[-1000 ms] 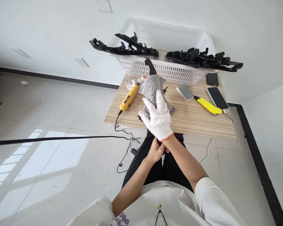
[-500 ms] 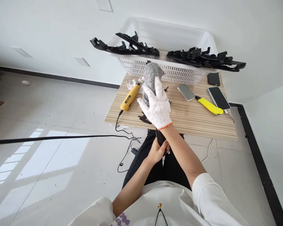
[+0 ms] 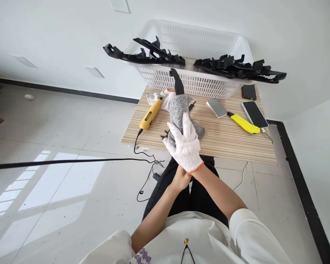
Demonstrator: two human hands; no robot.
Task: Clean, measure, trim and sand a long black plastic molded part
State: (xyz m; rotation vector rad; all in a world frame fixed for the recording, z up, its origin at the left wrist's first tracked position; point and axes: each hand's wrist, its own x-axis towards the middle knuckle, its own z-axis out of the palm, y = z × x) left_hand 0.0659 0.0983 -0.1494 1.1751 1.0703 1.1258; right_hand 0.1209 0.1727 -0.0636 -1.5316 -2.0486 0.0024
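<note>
My right hand (image 3: 185, 145), in a white knit glove with an orange cuff, presses a grey cloth (image 3: 178, 110) against a long black plastic part (image 3: 176, 81). The part's far tip sticks out above the cloth, near the basket's front wall. My bare left hand (image 3: 180, 178) is closed around the part's near end below the table edge, partly hidden under my right wrist. Both hands are over the front middle of the striped wooden table (image 3: 222, 141).
A white plastic basket (image 3: 200, 44) at the table's back carries black plastic parts (image 3: 238, 68) across its rim. On the table lie a yellow corded tool (image 3: 150, 114), a white glove (image 3: 155, 97), a grey block (image 3: 216, 107), a yellow utility knife (image 3: 243, 124) and two phones (image 3: 254, 113).
My right hand slid the grey cloth up the black part toward the basket, covering its tip, then back down toward me, so the tip shows again. My left hand stayed on the near end.
</note>
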